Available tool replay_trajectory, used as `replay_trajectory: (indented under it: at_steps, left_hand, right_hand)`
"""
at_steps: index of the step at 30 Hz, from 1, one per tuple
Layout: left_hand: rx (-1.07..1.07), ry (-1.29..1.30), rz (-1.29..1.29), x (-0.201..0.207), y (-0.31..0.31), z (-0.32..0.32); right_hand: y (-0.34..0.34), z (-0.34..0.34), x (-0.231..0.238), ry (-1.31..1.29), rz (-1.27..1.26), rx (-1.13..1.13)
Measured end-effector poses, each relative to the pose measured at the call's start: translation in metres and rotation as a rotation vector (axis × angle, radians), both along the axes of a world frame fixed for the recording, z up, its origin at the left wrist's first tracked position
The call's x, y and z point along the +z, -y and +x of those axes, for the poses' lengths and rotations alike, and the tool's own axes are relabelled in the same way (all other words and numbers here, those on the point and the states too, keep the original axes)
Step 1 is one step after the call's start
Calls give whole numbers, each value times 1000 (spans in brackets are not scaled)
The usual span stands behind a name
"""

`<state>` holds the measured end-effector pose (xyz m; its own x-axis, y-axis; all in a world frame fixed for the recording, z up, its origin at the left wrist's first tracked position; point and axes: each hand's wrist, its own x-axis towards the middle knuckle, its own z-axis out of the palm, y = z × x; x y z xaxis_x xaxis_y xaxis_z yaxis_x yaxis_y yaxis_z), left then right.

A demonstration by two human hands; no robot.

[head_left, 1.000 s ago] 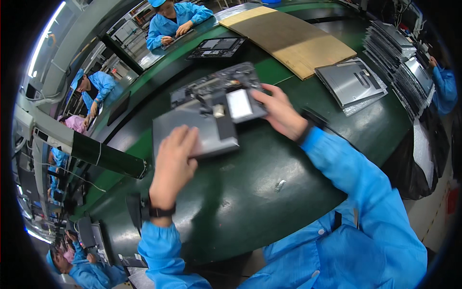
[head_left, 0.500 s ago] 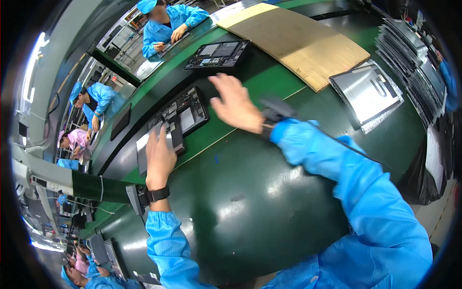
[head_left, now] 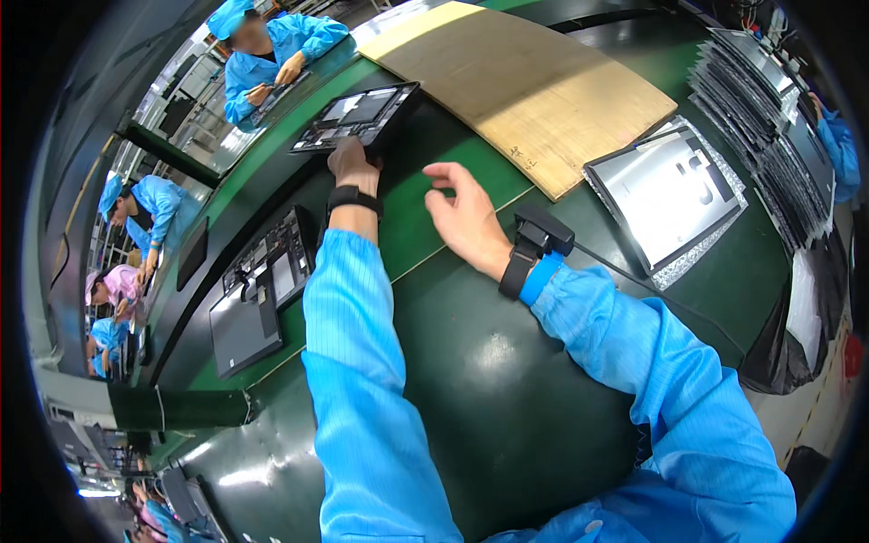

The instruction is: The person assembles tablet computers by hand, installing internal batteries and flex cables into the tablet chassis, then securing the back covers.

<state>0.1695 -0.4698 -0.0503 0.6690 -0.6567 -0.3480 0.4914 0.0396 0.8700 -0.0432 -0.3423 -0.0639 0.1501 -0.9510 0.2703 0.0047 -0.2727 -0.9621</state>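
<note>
Left hand (head_left: 351, 161) meeting near edge of opened black device (head_left: 360, 110); fingers hidden, cannot tell whether gripping. Right hand (head_left: 466, 222) hovering empty over green table (head_left: 489, 362), fingers loosely curled. Black device showing just beside wooden board (head_left: 534, 100). Second opened device (head_left: 246, 328) lying left of left sleeve (head_left: 353, 317).

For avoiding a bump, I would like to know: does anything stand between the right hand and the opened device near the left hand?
Nothing visible does. Between the right hand and the opened device only green work surface shows. The left hand, at the device's near edge, is beside that path.
</note>
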Motion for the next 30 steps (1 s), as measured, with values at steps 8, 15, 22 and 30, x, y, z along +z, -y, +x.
replay_trajectory:
  at_steps: [8,15,22,30]
  left_hand:
    - [-615,337,-175,77,-256,-16]
    - [-1013,555,125,70,-392,-37]
    - [-870,1469,179,56,-417,-88]
    - [-991,1362,-239,47,-408,-163]
  right_hand:
    - [-30,-64,43,589,422,-126]
    - [-199,-198,65,-169,385,435]
    - [-242,-201,56,-638,-184,50]
    - [-205,-184,45,-637,-282,373]
